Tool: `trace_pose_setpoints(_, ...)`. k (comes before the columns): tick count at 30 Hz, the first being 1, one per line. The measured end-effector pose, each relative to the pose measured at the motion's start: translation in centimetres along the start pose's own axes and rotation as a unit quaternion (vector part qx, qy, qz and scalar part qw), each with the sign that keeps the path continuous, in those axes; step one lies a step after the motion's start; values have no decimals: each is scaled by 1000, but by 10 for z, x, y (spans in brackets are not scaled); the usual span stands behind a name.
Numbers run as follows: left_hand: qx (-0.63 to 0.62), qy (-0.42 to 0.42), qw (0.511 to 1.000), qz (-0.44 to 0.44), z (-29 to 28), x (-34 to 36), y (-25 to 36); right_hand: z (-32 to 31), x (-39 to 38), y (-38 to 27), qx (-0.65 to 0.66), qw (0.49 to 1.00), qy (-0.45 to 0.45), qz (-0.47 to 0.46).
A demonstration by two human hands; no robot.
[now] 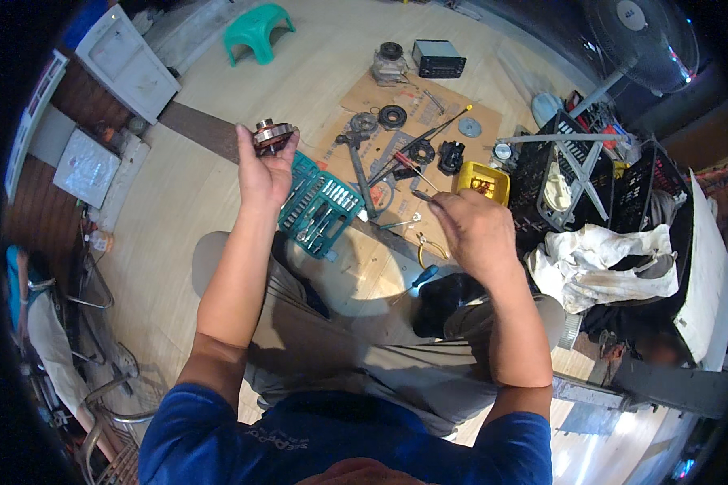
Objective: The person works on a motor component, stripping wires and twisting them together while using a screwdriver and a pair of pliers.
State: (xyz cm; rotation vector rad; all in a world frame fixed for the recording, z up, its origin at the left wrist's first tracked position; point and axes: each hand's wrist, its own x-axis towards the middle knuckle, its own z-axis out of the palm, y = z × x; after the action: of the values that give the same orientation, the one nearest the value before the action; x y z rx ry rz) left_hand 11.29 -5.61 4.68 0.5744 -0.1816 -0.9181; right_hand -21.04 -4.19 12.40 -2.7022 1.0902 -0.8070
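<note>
My left hand [265, 174] is raised, its fingers and thumb closed around a round metal part with a short central hub [272, 134], which is held up above the floor. Between the thumb and fingers of my right hand [483, 234] is a small dark piece [421, 196], too small to make out. Below and between the hands lie a green socket set case [329, 208], a hammer [359, 166] and a red-handled screwdriver [412, 168]. Yellow-handled pliers [432, 248] and a blue-handled screwdriver [425, 276] are nearest my right wrist.
Flattened cardboard [340, 153] carries several round metal parts and a black ring [392, 117]. A yellow tray [503, 194], black crates [578, 149] and a white cloth [598, 271] stand at right. Farther off are a car radio [439, 61], a green stool [255, 31] and a fan [635, 36].
</note>
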Motion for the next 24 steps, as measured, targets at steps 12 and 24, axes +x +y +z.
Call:
trace_pose_setpoints(12,-50,-85,965,-242,-4,-6,23,-19,3,53,10,993,57,105)
trace_pose_setpoints(24,263,-217,940,-26,-6,1,22,-56,-6,65,-45,984,144,99)
